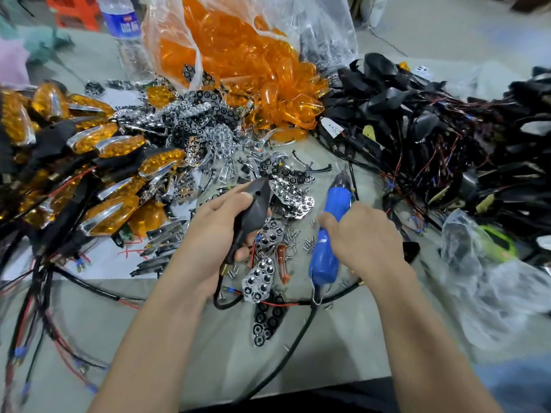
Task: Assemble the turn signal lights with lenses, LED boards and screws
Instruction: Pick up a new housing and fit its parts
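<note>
Left hand (pixel 220 234) is wrapped around a black signal housing (pixel 257 201), thumb on top and fingers curled under it. It holds the housing just above the counter (pixel 155 329), pointed end aimed away from the person. A black-sleeved wire (pixel 222 289) hangs off the near end of the housing and loops onto the counter.

Right hand (pixel 363 236) is closed around a blue electric screwdriver (pixel 325 236). The bit end tilts up and away, just to the right of the housing and not touching it. The screwdriver's black cord (pixel 298 338) runs from its base toward the near edge.

Between and under the hands it's a mess of loose screws (pixel 298 238) and chrome reflector plates (pixel 259 278). At the back there's a clear bag of orange lenses (pixel 238 55), some spilling out, with a water bottle (pixel 125 31) just left of it. Far left is a pile of finished amber lights (pixel 104 144) with chrome trim. On the right is a big heap of black housings with red and black wires (pixel 417 120), and a crumpled clear plastic bag (pixel 492 281) lies near the right edge.
</note>
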{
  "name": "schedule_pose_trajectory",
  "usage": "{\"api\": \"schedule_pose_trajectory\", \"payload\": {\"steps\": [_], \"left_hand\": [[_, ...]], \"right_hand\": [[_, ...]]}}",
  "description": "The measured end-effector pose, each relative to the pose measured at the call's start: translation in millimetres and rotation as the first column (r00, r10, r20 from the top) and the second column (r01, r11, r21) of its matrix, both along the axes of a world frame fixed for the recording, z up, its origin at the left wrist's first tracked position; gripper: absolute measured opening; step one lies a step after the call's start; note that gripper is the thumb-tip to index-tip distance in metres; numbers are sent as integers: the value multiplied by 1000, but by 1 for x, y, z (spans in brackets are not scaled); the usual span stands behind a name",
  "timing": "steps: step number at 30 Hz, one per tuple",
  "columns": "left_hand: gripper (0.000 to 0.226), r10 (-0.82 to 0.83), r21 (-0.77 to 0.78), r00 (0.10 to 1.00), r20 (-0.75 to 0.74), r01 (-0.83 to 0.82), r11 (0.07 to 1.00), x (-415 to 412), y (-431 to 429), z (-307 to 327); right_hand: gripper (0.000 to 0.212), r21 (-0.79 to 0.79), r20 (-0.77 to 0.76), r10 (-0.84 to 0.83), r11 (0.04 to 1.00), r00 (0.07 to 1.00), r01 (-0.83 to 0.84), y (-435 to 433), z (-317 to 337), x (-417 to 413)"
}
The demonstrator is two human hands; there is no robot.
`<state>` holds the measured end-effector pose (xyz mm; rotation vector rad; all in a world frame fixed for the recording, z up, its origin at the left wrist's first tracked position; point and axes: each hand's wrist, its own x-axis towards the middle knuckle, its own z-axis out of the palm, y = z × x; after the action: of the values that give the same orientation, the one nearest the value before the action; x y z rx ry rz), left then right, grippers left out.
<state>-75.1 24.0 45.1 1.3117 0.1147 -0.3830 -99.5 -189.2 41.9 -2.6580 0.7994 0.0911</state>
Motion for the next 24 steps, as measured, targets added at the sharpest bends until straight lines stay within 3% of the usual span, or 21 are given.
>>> {"api": "schedule_pose_trajectory", "payload": {"steps": [2, 3, 6, 9, 12, 14, 19, 24], "left_hand": [[24, 2, 17, 1000, -2, -2, 1000, 1, 5, -3], [23, 14, 24, 1000, -5, -14, 1000, 2, 7, -4], [27, 62, 28, 998, -13, -62, 998, 5, 11, -6], [27, 64, 21, 998, -14, -64, 998, 8, 12, -6], [27, 72, 31, 997, -6, -71, 997, 8, 15, -9], [29, 86, 44, 996, -11, -86, 995, 9, 16, -11], [31, 115, 56, 993, -19, -113, 992, 11, 17, -11], [33, 96, 48, 995, -13, -96, 994, 14, 17, -10]], "right_hand": [[18, 23, 127, 101, 994, 987, -105, -11, 7, -2], [19, 9, 144, 177, 984, 974, -181, -17, 10, -1], [69, -65, 70, 442, 897, 894, -438, -30, 17, 10], [87, -127, 79, 655, 754, 751, -645, -33, 14, 23], [101, -252, -17, 827, 541, 563, -802, -31, 3, 30], [100, -327, -107, 885, 399, 453, -857, -31, -9, 37], [77, -470, -115, 926, 269, 360, -841, -38, -23, 59], [66, -511, -236, 957, 25, 168, -859, -47, -19, 72]]}}
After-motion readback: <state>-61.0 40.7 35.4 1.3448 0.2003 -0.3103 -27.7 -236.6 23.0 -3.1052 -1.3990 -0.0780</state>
